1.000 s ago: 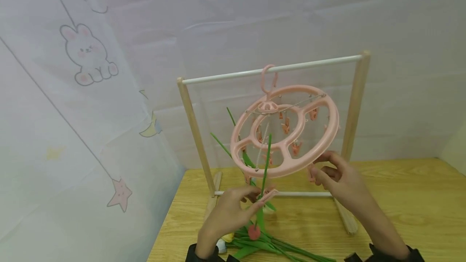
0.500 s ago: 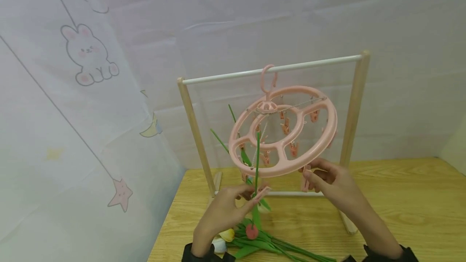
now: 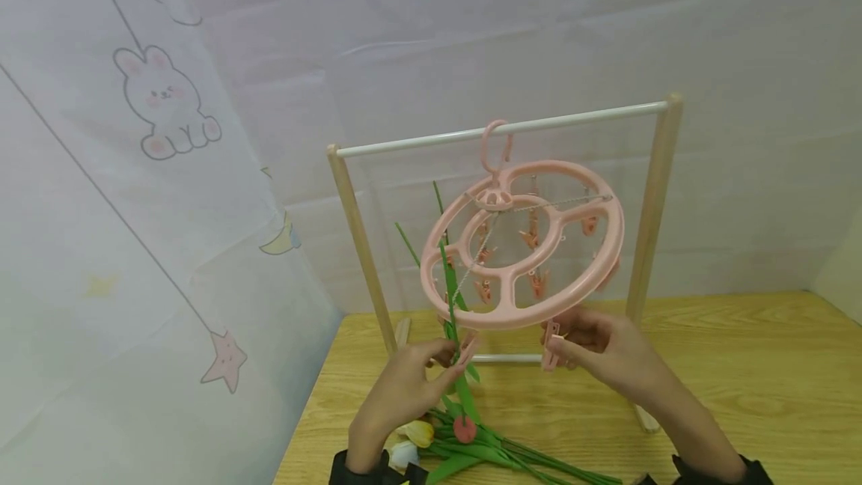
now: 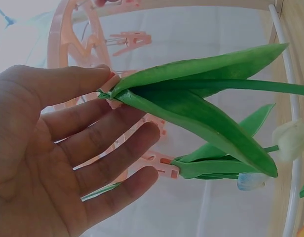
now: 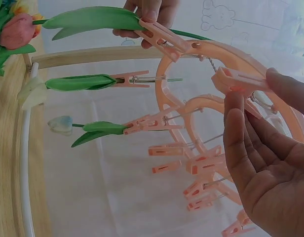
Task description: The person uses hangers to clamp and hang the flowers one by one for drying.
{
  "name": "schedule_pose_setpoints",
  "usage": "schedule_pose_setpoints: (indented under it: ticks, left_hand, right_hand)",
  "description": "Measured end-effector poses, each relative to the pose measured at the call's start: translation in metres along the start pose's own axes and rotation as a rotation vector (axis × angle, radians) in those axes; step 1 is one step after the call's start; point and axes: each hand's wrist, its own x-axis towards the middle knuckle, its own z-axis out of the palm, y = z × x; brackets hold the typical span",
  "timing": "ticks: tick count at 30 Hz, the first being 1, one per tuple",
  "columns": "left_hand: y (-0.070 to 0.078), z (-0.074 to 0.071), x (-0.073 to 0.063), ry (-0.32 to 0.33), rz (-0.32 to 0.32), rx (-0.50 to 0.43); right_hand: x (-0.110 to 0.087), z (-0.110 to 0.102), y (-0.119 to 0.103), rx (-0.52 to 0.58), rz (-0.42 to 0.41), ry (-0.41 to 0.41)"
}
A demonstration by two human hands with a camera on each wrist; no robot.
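Note:
A round pink clip hanger (image 3: 515,318) hangs tilted from a rod. My left hand (image 3: 400,388) pinches a pink clothespin (image 5: 162,40) between thumb and index finger, right where it bites the stem of an upside-down pink tulip (image 3: 465,429). The tulip's green leaves (image 4: 206,106) start at those fingertips; the other fingers are spread. My right hand (image 3: 616,350) pinches a second clothespin (image 3: 551,354) below the hanger's front rim, with no flower in it. Two more tulips, a cream one (image 5: 32,94) and a pale blue one (image 5: 60,125), hang from clothespins nearby.
The hanger's hook sits on the white top rod (image 3: 424,139) of a wooden-legged stand (image 3: 649,208). Several artificial tulips (image 3: 485,447) lie on the wooden table (image 3: 754,380) in front of it. Other clothespins (image 5: 167,150) dangle unused. A printed cloth (image 3: 202,260) hangs behind.
The hanger has turned, its front swinging left. My right hand has moved left and slightly down with its clothespin; my left hand has shifted left with the pink tulip and its clothespin.

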Motion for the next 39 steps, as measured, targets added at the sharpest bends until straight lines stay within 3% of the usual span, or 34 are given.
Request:
schedule_pose_setpoints:
  ticks: [5, 12, 19, 24, 39]
  left_hand:
    - [0.002, 0.002, 0.001, 0.007, -0.002, -0.012]
    - [0.006, 0.006, 0.005, -0.016, -0.021, -0.045]
    - [0.010, 0.008, 0.004, -0.027, -0.060, -0.187]
    - [0.015, 0.012, 0.006, -0.029, -0.059, -0.237]
    - [0.017, 0.016, 0.010, 0.004, -0.032, -0.121]
  right_hand:
    - [-0.001, 0.001, 0.000, -0.056, 0.052, 0.008]
    - [-0.001, 0.001, 0.000, -0.086, 0.031, -0.004]
    - [0.000, 0.002, -0.001, -0.087, 0.072, 0.003]
    - [-0.001, 0.003, 0.000, -0.097, 0.059, 0.003]
    - [-0.002, 0.002, -0.002, -0.103, -0.008, -0.015]
